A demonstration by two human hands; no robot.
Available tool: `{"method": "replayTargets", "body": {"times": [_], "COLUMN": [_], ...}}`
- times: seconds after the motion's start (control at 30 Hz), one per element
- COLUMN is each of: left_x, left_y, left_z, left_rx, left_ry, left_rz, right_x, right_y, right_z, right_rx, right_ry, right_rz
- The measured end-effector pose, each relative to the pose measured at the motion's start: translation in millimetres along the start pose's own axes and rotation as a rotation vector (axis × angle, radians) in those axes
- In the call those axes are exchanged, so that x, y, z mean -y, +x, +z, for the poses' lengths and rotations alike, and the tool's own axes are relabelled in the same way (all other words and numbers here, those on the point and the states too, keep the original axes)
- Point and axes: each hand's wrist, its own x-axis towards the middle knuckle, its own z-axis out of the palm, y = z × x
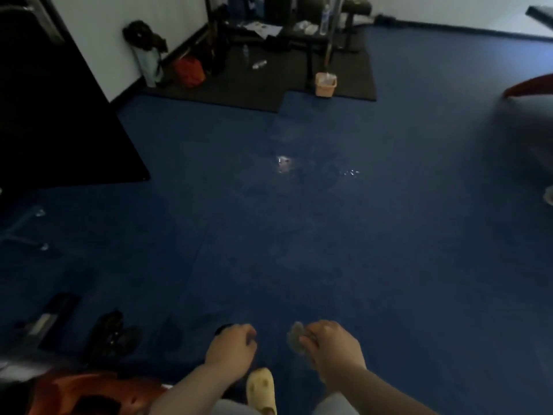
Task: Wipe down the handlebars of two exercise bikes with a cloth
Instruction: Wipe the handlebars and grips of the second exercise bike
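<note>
My right hand (330, 344) is low in the head view, fingers curled round a small grey cloth (295, 336) that bunches out on its left side. My left hand (232, 347) hangs beside it with fingers curled; a dark shape shows just above its knuckles, and I cannot tell whether it holds anything. A red and black machine part (89, 393), perhaps a bike, fills the bottom left corner. Another red part (529, 85) pokes in at the right edge. No handlebars are visible.
Blue floor (299, 235) stretches ahead with a shiny wet patch (284, 163). A black mat (239, 85) at the back carries gym gear, water bottles and an orange bucket (325, 83). Dark shoes (113, 333) lie at the lower left. My yellow slipper (260, 390) is below.
</note>
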Motion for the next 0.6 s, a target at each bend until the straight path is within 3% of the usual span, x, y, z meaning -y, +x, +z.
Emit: {"method": "replayTargets", "body": {"times": [0.27,0.6], "left_x": [-46.3,-95.0], "left_y": [80.6,176.9], "left_z": [-43.4,-99.0], "left_rx": [-0.107,-0.357], "left_ry": [-0.110,-0.445], "left_rz": [-0.072,-0.355], "right_x": [2.5,4.4], "right_y": [110.1,313.0], "right_z": [-61.5,-178.6], "right_rx": [0.044,0.180], "right_ry": [-0.044,-0.263], "right_rz": [-0.134,-0.451]}}
